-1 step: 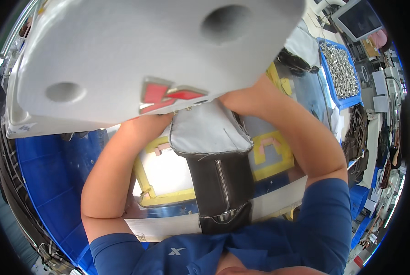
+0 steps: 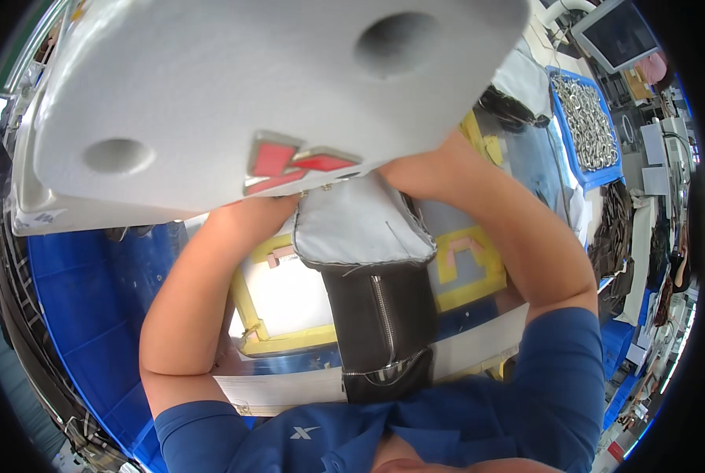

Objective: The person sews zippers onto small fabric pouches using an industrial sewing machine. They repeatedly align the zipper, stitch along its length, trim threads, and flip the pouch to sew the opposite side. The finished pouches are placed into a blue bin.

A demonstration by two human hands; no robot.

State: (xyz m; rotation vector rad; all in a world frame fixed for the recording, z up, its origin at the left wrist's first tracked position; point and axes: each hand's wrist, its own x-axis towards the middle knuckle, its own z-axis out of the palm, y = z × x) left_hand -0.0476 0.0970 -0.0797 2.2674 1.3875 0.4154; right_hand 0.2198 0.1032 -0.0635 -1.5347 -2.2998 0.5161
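Observation:
A black leather bag (image 2: 384,331) with a zip down its middle hangs in front of my chest. It is turned partly inside out, with its grey lining (image 2: 352,229) showing at the top. Both my forearms reach up to the bag's top edge. My right hand (image 2: 423,169) meets the lining's upper right corner and holds it. Only the wrist of my left hand (image 2: 246,209) shows, at the upper left corner. The fingers of both hands are hidden behind a grey cap brim (image 2: 234,87) with a red emblem, which fills the top of the view.
Under the bag lies a white work surface with yellow frames (image 2: 281,339). Blue crates (image 2: 84,315) stand to the left. A blue bin of metal chains (image 2: 589,118) and a screen (image 2: 617,31) are at the upper right, with dark leather pieces (image 2: 613,229) on the right.

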